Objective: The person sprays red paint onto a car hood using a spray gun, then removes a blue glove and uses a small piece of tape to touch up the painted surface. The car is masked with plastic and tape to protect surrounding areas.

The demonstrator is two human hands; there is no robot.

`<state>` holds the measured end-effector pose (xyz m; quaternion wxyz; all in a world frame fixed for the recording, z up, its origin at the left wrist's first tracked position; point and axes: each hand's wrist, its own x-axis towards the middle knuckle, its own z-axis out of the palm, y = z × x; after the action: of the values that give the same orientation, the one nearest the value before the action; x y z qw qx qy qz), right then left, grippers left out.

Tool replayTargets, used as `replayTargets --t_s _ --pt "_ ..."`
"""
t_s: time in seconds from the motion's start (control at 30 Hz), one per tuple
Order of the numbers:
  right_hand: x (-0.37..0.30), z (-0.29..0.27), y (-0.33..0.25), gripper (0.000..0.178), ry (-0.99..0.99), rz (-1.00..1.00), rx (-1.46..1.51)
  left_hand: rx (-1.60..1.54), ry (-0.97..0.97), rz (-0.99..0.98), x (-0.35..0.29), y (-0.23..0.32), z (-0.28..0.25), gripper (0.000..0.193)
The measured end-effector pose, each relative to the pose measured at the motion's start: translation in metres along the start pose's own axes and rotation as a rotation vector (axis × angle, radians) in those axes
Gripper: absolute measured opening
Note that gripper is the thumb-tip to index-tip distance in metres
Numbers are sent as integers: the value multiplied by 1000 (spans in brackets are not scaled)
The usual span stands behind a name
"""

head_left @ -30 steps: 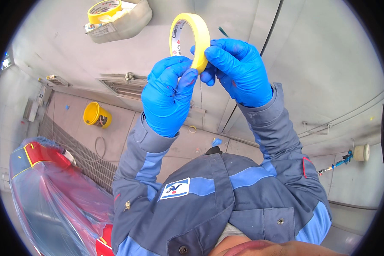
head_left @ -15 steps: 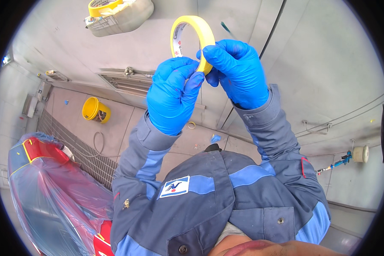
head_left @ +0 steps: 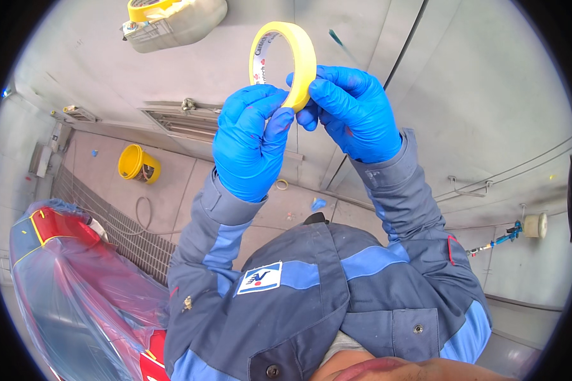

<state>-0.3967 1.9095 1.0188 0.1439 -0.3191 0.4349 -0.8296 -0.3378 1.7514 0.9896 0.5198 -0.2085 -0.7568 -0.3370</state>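
A roll of yellow masking tape with a white printed core is held up in front of me by both hands. My left hand, in a blue glove, is closed on the lower edge of the roll, its thumb and fingertips pinching the band. My right hand, gloved the same way, is closed at the roll's lower right side. Its thumb rests against the outer face, while one fingertip shows through the ring behind the tape. Whether a loose tape end lies between the right fingers is hidden.
A grey holder with another yellow tape roll is on the wall at upper left. On the floor stand a yellow bucket and a hose beside a grating. A red object under plastic film occupies the lower left.
The tape roll and both hands have shifted slightly left. The roll has turned a little, showing more of its inner core. My right fingers have moved slightly along its edge.
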Motion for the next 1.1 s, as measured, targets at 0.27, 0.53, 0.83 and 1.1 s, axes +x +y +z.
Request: replayTargets --t_s 0.27,0.53,0.83,1.1 --pt "4 -12 0 30 -70 63 40 -22 -12 3 1 -2 5 19" --pt "3 -15 3 33 -75 60 -47 32 -43 43 2 -7 4 23" --pt "3 -16 4 28 -127 134 147 134 -36 136 4 -6 2 27" --pt "-3 -13 3 16 -127 169 257 140 -90 163 2 -2 2 29"
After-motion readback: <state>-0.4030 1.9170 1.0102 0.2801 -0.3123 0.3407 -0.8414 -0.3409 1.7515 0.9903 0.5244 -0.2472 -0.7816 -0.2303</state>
